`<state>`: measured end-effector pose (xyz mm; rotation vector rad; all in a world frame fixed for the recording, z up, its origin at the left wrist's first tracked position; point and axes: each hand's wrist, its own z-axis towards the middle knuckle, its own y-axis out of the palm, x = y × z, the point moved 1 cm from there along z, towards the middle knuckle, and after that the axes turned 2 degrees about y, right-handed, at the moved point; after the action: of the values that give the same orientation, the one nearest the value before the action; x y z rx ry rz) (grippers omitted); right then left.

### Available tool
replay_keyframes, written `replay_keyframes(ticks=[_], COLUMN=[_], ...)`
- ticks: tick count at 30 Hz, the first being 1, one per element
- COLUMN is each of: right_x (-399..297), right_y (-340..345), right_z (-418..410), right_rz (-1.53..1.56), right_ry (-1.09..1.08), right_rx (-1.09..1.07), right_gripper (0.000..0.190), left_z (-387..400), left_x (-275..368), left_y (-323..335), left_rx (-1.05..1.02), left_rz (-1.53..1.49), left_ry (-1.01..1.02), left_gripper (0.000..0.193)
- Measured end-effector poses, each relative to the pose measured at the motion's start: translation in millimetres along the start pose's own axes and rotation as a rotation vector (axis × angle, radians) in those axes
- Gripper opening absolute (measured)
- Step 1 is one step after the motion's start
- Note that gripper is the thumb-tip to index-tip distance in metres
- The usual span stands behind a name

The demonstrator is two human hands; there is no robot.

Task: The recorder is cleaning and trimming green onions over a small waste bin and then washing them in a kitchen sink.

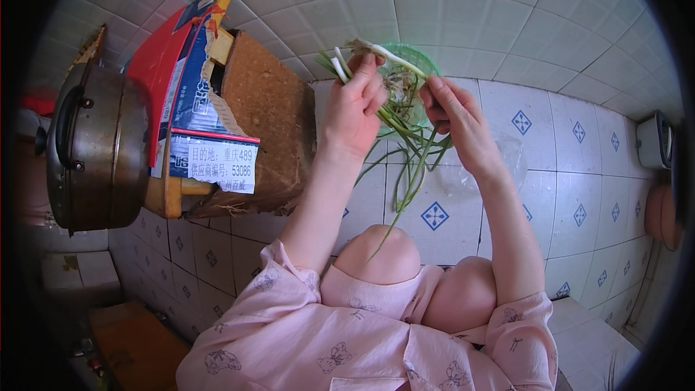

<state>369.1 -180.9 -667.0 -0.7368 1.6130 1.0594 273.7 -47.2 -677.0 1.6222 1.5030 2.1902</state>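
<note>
A spring onion (403, 62) stretches between my two hands, its root end at the left and its green leaves hanging down past my right hand. My left hand (358, 99) grips a few white-stemmed spring onions (339, 67), whose green leaves (395, 119) trail below it. Its fingertips are close to the roots of the stretched one. With thumb and fingers, my right hand (452, 104) pinches that onion's stalk. Behind both hands, a green mesh basket (428, 57) stands on the floor, holding roots and peelings (400, 82). My hands hide part of it.
A clear plastic bag (502, 160) lies on the tiled floor (564, 212) beyond my right forearm. At the left are a steel pot (103, 152), a torn cardboard box (187, 103) bearing writing, and a brown board (271, 119). A tiled wall (450, 21) rises behind the basket.
</note>
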Motion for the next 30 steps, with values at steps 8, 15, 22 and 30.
replay_keyframes(ticks=[8, 15, 22, 30], right_x=[6.2, 7.0, 3.3, 2.4], right_y=[-12.4, -20.8, -28.4, -26.3], right_z=[3.6, 1.3, 0.9, 0.5], right_rz=[0.079, 0.108, 0.171, -0.024], right_ry=[0.058, 0.043, 0.053, 0.178], right_rx=[-0.005, 0.009, 0.014, 0.079], right_gripper=[0.033, 0.032, 0.032, 0.032], left_z=[7.1, 16.8, 22.5, 13.2], left_x=[14.2, 40.8, 27.2, 16.6], left_y=[-11.3, -29.6, -29.1, -19.5], left_rx=[0.047, 0.216, 0.145, -0.192], left_rz=[-0.364, -0.503, 0.704, 1.24], left_ry=[-0.11, -0.104, 0.226, 0.542], left_gripper=[0.01, 0.009, 0.018, 0.019])
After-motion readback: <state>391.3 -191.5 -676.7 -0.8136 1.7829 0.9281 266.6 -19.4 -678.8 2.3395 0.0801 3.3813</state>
